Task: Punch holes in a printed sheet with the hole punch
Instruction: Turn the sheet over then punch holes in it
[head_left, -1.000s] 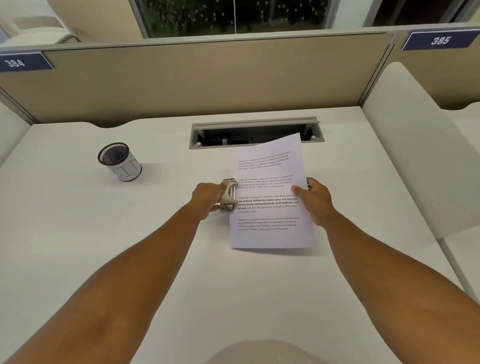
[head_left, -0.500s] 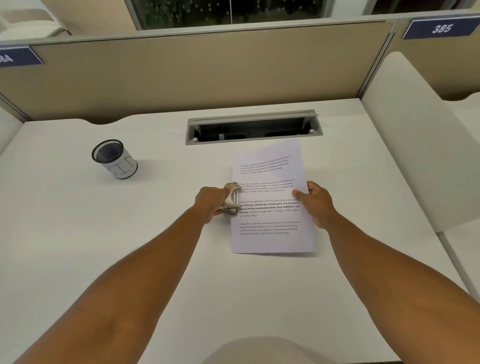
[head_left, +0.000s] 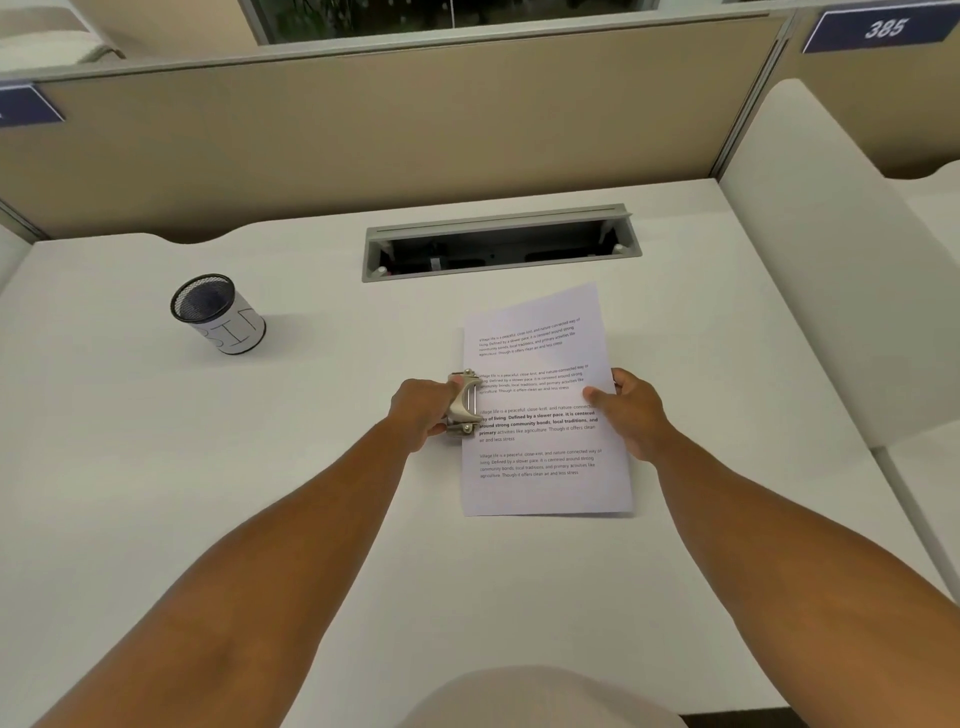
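A printed sheet (head_left: 540, 483) with several blocks of text lies on the white desk (head_left: 260, 467), its far end lifted slightly. A small metal hole punch (head_left: 464, 404) sits at the sheet's left edge, about halfway along it, with that edge in its slot. My left hand (head_left: 423, 413) grips the punch from the left, fingers wrapped around its body. My right hand (head_left: 631, 410) pinches the sheet's right edge, thumb on top of the paper.
A black mesh pen cup (head_left: 218, 314) with a white label stands at the left. An open grey cable tray (head_left: 501, 244) is set into the desk behind the sheet. A beige partition (head_left: 389, 114) closes the back; a white divider (head_left: 810, 249) rises on the right.
The sheet's far end has dropped closer to the desk. Both hands hold the same grips on the punch and the paper. The camera has tilted down a little.
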